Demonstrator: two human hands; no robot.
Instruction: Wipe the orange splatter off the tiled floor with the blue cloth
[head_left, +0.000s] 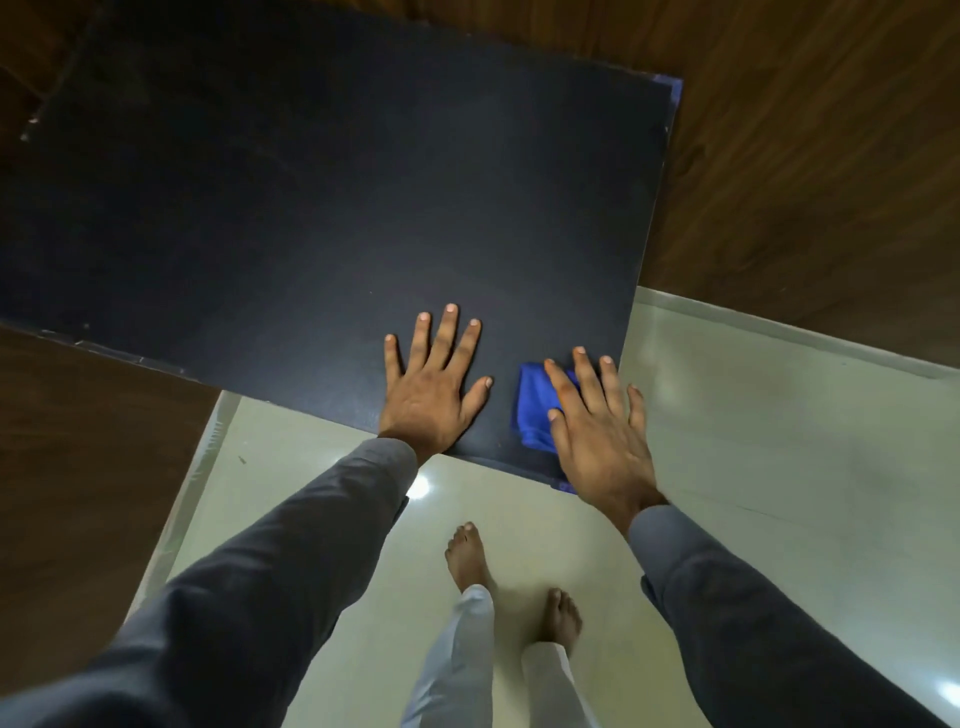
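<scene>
A folded blue cloth (535, 410) lies on a dark navy tabletop (332, 208) near its front right corner. My right hand (597, 426) lies flat on the cloth with fingers spread, covering its right side. My left hand (434, 384) rests flat on the tabletop to the left of the cloth, fingers apart, holding nothing. The pale tiled floor (779, 441) shows below and to the right of the table. No orange splatter is visible on the floor in this view.
My two bare feet (467, 556) stand on the tiles just in front of the table edge. Dark wooden panels (831, 156) rise behind and to the right of the table, and another wooden surface (78, 467) is at the left.
</scene>
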